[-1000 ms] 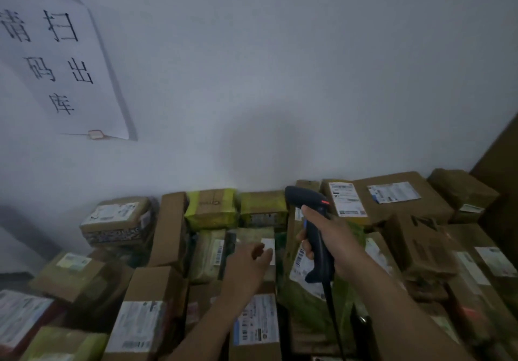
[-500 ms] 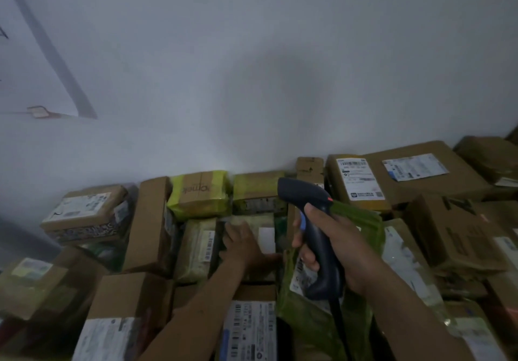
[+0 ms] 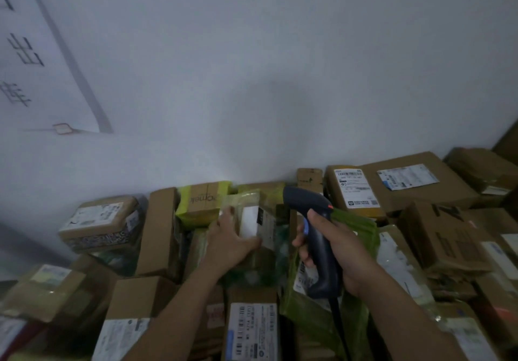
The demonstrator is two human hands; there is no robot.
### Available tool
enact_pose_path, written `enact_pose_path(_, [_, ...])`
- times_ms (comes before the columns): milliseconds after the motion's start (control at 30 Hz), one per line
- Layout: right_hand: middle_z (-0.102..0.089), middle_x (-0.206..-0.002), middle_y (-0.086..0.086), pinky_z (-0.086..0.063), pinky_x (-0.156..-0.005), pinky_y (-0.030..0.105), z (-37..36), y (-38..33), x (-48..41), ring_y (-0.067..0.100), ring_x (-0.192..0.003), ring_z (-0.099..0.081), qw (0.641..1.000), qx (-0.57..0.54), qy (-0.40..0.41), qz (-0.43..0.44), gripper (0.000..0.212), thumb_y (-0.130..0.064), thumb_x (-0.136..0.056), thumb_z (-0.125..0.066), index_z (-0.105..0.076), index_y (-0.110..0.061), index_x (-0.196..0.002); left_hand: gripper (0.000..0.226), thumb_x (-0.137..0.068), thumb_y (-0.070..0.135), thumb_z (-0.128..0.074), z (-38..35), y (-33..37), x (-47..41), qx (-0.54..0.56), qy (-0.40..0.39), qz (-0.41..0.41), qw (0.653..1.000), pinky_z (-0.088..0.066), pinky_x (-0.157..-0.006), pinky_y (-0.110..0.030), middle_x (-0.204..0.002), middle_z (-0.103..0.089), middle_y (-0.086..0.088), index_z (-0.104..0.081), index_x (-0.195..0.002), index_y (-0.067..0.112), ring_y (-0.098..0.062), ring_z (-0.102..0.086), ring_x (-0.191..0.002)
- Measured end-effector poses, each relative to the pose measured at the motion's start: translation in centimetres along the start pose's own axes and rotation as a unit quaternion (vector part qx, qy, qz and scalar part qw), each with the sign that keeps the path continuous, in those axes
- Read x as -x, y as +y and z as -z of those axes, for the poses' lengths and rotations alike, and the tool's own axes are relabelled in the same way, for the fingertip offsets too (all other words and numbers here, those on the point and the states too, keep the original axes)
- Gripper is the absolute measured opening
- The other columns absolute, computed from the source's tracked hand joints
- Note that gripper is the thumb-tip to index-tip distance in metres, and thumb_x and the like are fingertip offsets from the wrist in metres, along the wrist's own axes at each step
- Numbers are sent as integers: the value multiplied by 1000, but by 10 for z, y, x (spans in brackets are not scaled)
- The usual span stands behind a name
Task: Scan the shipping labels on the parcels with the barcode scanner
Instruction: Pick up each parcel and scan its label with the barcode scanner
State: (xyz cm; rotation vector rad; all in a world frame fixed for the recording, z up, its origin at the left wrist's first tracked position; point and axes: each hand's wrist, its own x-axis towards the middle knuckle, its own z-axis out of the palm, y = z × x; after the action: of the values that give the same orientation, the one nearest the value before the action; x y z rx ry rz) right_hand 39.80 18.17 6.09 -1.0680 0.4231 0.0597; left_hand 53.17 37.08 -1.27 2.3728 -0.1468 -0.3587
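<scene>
L hand (image 3: 228, 241) grips the small parcel (image 3: 267, 227) – tilt its label (image 3: 249, 220) square to the barcode scanner (image 3: 304, 199), clamped in R hand (image 3: 335, 245), before triggering.

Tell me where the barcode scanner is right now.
Right of centre in the head view: the barcode scanner is gripped by the right hand, over a green bag.

One dark handheld barcode scanner (image 3: 322, 254), centre right. Two bare hands: left hand (image 3: 229, 240), right hand (image 3: 336, 245). One pale wrapped parcel (image 3: 252, 220), centre. One white paper sign (image 3: 33, 52), upper left. One crumpled green plastic mailer bag (image 3: 358, 229), lower centre. Brown cardboard boxes (image 3: 414, 192) across the bottom: at least a dozen; the dim pile prevents an exact count.
</scene>
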Motion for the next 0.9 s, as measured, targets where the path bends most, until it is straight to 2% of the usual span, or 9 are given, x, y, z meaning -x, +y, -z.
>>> enact_pose_path(100, [-74,-92,22,-60,-59,32,-4,-5,11,29,-72,-73,999,-12,31,16,54,-42,-75,-72,-65,3,-103,105,-71,40,-84,36,17,26,101,15,-34,994,-52,-96,-46,-152,-29,-3,-18,-153,35,-28,-41,-132])
enact_pose_path(233, [-73,-109,20,-62,-75,40,-14,-4,38,35,-99,-72,997,-69,45,13,60,-47,-71,-73,-67,-6,-115,83,-74,33,-81,68,41,82,290,-62,-33,954,-60,-69,-31,-131,-50,4,-30,-139,42,-26,-63,-108])
enact_pose_path(333, [-75,-107,18,-60,-68,43,-28,5,66,37,-94,-73,994,-97,52,8,58,-53,-68,-75,-71,-16,-112,80,-65,41,-84,75,54,125,381,-93,-40,919,-60,-79,-40,-123,-61,-1,-38,-131,33,-22,-70,-100])
enact_pose_path(400, [-74,-106,19,-60,-65,42,-36,13,84,37,-93,-73,990,-128,59,24,58,-54,-66,-76,-72,-15,-109,70,-66,45,-77,76,58,149,365,-89,-66,924,-60,-75,-34,-119,-63,2,-42,-125,33,-14,-72,-94])
enact_pose_path(533, [-70,-118,21,-56,-85,55,-52,25,117,41,-105,-69,982,-173,62,46,63,-57,-74,-68,-68,-16,-122,51,-70,53,-68,88,60,191,338,-117,-111,927,-56,-66,-16,-107,-69,25,-50,-117,61,1,-70,-91])
enact_pose_path(600, [-69,-120,20,-53,-92,57,-59,29,130,40,-108,-68,979,-181,71,62,67,-57,-74,-66,-64,-16,-128,67,-66,59,-68,94,57,209,317,-162,-127,926,-57,-81,-22,-121,-62,29,-35,-121,80,-1,-64,-109])
enact_pose_path(667, [-69,-120,21,-54,-90,54,-69,32,143,40,-108,-68,977,-185,77,79,66,-55,-75,-65,-65,-13,-126,98,-59,61,-73,99,51,224,281,-176,-122,935,-50,-103,-42,-143,-46,17,-15,-137,75,-13,-52,-129])
enact_pose_path(767, [-71,-116,22,-58,-83,52,-86,38,160,40,-104,-69,975,-186,86,90,62,-52,-75,-65,-66,-8,-120,93,-64,43,-77,105,44,237,304,-125,-138,934,-57,-83,-25,-123,-63,21,-31,-144,54,-7,-64,-111])
enact_pose_path(900, [-68,-122,23,-46,-101,60,-102,43,176,42,-112,-66,973,-189,85,97,68,-54,-77,-63,-62,-10,-129,72,-49,56,-75,106,42,253,332,13,-121,935,-54,-62,-13,-120,-58,11,-49,-116,51,-7,-65,-99])
